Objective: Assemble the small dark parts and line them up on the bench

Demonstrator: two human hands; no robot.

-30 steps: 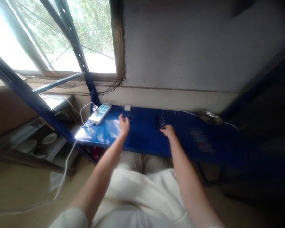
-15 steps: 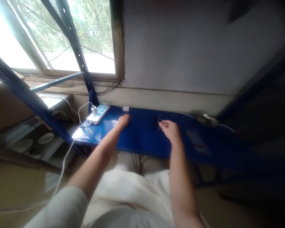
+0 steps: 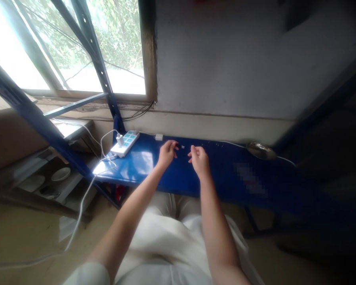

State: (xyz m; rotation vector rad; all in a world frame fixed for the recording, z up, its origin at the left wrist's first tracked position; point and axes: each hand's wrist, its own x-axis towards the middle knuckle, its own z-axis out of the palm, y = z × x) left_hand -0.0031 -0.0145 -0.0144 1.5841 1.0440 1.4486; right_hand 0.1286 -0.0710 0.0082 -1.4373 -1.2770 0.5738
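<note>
Above the blue tabletop [image 3: 136, 160], my left hand [image 3: 167, 153] is closed on a small dark piece with a pale tip [image 3: 180, 146]; its exact kind is too small to make out. The tip points right, toward my right hand [image 3: 199, 159], a short gap away. My right hand's fingers are pinched together, and whatever sits between them is hidden or too tiny to name. Beyond the right hand, several tiny light bits [image 3: 219, 145] lie scattered near the back edge. A small white block-shaped adapter [image 3: 159, 137] rests behind my left hand.
A white power strip [image 3: 126, 143] with a plugged-in white charger [image 3: 120, 139] lies on the left, its cable [image 3: 82, 202] hanging to the floor. At the right are a shiny metal lamp-like object [image 3: 260, 150] and a blurred patch. Blue rack posts [image 3: 102, 75] rise at the left.
My left hand has lifted and moved right, and now holds the dark piece. My right hand has come left, away from the scattered bits, so the hands are closer together.
</note>
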